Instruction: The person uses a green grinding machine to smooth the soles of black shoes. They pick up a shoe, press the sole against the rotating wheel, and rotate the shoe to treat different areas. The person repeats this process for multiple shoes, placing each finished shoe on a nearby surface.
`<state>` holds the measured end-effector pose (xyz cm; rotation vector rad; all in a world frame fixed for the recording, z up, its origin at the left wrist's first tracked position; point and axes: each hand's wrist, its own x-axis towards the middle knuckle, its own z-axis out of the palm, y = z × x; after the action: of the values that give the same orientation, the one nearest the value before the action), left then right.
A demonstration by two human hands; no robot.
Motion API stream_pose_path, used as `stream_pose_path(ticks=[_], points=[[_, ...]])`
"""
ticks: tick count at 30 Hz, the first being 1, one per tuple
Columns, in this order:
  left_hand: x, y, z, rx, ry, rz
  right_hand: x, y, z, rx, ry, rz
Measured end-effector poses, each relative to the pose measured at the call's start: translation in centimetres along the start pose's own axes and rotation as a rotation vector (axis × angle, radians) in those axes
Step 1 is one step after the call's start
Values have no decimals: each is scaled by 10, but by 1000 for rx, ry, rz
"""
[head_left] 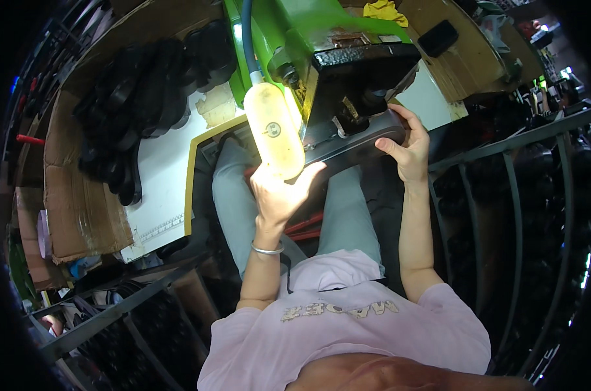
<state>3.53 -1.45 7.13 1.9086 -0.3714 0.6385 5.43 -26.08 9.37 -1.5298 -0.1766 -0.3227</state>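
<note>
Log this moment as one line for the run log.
left hand: holding black part's near end | right hand: gripping black part far end | part: under green machine head | lamp: lit, over left hand

I'm wearing a pale pink short-sleeved T-shirt (347,326) with a line of worn, gold-toned lettering across the chest (it reads upside down from up here). The sleeves end above my elbows, so both forearms are bare. On my left wrist sits a thin, plain silver bangle (267,249). My trousers (233,195) are light grey-blue. A thin dark cord (287,274) hangs down against the shirt near my left arm.
</note>
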Motion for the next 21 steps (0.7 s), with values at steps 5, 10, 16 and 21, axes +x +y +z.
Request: stream_pose_path(ticks=[5,10,16,21], points=[[-4,-7,-11,-136,-34,-111,-2,2,10,45,-18,39],[-2,-8,-31,-60,-101,-173,-9,5,21,35,-27,49],[-4,-16,-41,-56,-107,-137,-16,6,31,40,-11,55],[-14,-21,-57,-8,-77,-106,-26,8,46,-10,-31,59]])
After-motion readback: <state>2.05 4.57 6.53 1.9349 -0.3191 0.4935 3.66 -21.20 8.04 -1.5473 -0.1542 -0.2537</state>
